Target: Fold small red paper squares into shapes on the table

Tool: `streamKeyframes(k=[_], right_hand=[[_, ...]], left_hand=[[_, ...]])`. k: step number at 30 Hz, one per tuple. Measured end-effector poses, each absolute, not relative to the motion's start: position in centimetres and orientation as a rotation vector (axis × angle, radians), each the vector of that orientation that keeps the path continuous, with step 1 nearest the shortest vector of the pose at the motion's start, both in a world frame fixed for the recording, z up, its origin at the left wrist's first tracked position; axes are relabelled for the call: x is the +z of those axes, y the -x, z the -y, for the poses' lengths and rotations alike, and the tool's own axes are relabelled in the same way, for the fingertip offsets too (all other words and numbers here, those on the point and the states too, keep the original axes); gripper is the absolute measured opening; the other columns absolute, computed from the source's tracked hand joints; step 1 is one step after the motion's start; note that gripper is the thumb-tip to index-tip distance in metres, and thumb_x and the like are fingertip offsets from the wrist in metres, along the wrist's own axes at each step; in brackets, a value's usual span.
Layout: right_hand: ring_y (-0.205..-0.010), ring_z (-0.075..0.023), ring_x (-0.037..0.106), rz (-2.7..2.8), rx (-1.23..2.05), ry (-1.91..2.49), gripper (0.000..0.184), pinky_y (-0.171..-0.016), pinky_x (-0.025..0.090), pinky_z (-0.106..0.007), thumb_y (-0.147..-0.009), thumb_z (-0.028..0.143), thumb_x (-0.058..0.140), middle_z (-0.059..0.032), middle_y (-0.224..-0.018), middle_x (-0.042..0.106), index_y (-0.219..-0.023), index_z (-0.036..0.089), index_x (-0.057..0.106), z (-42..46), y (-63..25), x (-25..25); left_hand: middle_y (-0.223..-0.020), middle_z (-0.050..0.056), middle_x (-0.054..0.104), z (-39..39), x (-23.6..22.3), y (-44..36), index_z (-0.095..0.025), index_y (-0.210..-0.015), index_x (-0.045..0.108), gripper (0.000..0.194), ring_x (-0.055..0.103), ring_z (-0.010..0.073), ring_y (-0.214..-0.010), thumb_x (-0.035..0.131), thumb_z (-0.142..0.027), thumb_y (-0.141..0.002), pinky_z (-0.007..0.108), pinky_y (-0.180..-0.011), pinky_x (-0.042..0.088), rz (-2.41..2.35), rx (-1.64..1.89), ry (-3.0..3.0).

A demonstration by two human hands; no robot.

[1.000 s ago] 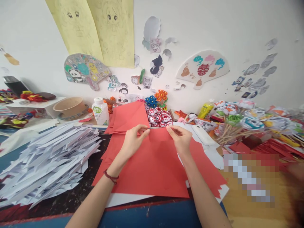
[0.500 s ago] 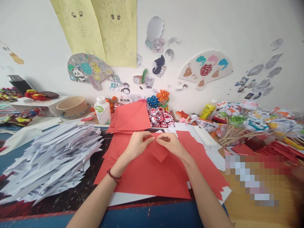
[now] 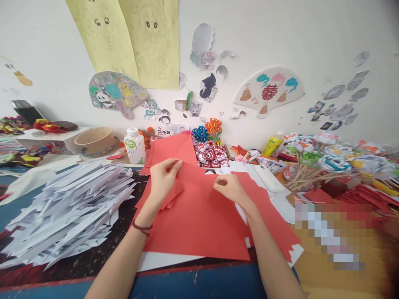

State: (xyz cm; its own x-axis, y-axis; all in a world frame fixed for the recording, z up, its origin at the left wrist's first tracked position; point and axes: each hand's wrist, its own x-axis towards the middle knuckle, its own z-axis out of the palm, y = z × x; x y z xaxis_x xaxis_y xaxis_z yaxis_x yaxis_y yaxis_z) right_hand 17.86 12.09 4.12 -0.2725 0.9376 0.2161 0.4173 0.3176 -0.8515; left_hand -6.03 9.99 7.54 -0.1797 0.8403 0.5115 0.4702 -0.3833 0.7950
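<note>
My left hand (image 3: 163,178) pinches the upper left corner of a red paper sheet (image 3: 196,176) between thumb and forefinger, just in front of a stack of red paper squares (image 3: 174,147). At the same sheet's right edge, the curled fingers of my right hand (image 3: 230,187) are closed together; red against red partly blurs where they grip. Small folded red paper pieces (image 3: 175,195) lie beside my left wrist. Under both hands a large red sheet (image 3: 199,232) covers the work surface.
A heap of folded white paper strips (image 3: 68,211) spreads to the left. A white bottle (image 3: 135,146) stands behind it. Red-and-white paper balls (image 3: 212,154) sit at the back, and paper flowers on sticks (image 3: 314,158) lie at the right beside more red sheets (image 3: 264,207).
The small folded red piece between my hands is no longer there, and folded pieces show beside my left wrist. My left hand moved left and up; my right hand moved slightly right. A sheet now spans them.
</note>
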Motion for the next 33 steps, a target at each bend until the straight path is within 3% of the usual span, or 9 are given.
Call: streamKeyframes(k=[6,11,15,17,21,26,30,33], right_hand=[[-0.072,-0.0166,0.064,1.636,1.242,0.849,0.029,-0.071,0.051,-0.03,-0.082,0.04,0.062,-0.0056,-0.084,0.069,-0.097,0.017,0.069,-11.2,-15.9,4.8],[-0.062,-0.0151,0.062,1.436,1.153,0.933,0.029,-0.064,0.05,-0.028,-0.077,0.044,0.07,-0.0051,-0.069,0.069,-0.078,0.015,0.071,-10.8,-15.4,4.8],[-0.052,-0.0134,0.057,1.431,1.159,0.991,0.033,-0.053,0.046,-0.026,-0.074,0.046,0.072,-0.0047,-0.059,0.066,-0.064,0.014,0.068,-11.1,-16.0,4.6],[-0.05,-0.0125,0.055,1.441,1.172,0.994,0.035,-0.051,0.045,-0.026,-0.074,0.046,0.072,-0.004,-0.058,0.064,-0.062,0.014,0.066,-11.1,-16.1,4.6],[-0.047,-0.0115,0.052,1.453,1.163,1.013,0.037,-0.047,0.04,-0.024,-0.074,0.048,0.072,-0.0012,-0.053,0.06,-0.06,0.015,0.062,-11.0,-16.0,4.7],[-0.044,-0.0087,0.041,1.516,1.099,1.019,0.04,-0.043,0.03,-0.022,-0.073,0.048,0.072,0.0041,-0.048,0.048,-0.057,0.016,0.054,-10.9,-16.3,4.8],[-0.043,-0.0067,0.034,1.605,1.182,0.964,0.042,-0.042,0.022,-0.022,-0.069,0.049,0.075,0.0066,-0.048,0.041,-0.057,0.017,0.052,-11.1,-16.8,4.6],[-0.043,-0.0069,0.033,1.63,1.226,0.914,0.045,-0.042,0.021,-0.023,-0.07,0.052,0.073,0.0067,-0.047,0.039,-0.055,0.017,0.05,-11.2,-17.1,4.7]], left_hand=[[-0.086,0.007,0.074,-10.4,6.5,5.3,-0.014,-0.096,0.07,0.035,0.067,0.0211,-0.083,0.06,-0.045,-0.082,0.026,-0.07,0.048,-1.363,1.597,-1.527],[-0.092,0.006,0.073,-9.8,6.4,4.0,-0.018,-0.102,0.066,0.027,0.066,0.0213,-0.083,0.062,-0.036,-0.082,0.03,-0.074,0.047,-1.541,1.376,-1.854],[-0.124,0.007,0.063,-9.1,6.7,3.5,-0.025,-0.124,0.054,0.043,0.058,0.0256,-0.11,0.064,-0.034,-0.083,0.04,-0.092,0.038,-1.598,1.184,-2.416],[-0.129,0.008,0.06,-8.9,6.6,3.2,-0.025,-0.129,0.05,0.05,0.054,0.0267,-0.115,0.065,-0.038,-0.083,0.043,-0.098,0.031,-1.534,1.065,-2.603],[-0.123,0.008,0.065,-8.9,6.2,2.8,-0.025,-0.128,0.051,0.049,0.058,0.025,-0.108,0.063,-0.042,-0.084,0.044,-0.101,0.026,-1.476,0.962,-2.632],[-0.122,0.004,0.066,-8.7,6.9,3.1,-0.025,-0.125,0.055,0.046,0.062,0.022,-0.101,0.062,-0.043,-0.084,0.039,-0.099,0.034,-1.345,0.977,-2.442],[-0.114,0.002,0.07,-8.4,7.8,3.6,-0.025,-0.112,0.065,0.03,0.064,0.0193,-0.102,0.054,-0.039,-0.089,0.027,-0.09,0.044,-1.186,0.982,-2.237],[-0.098,0.003,0.073,-8.5,7.9,3.7,-0.022,-0.104,0.068,0.029,0.066,0.0182,-0.086,0.047,-0.039,-0.091,0.024,-0.076,0.047,-1.213,0.998,-2.134]])
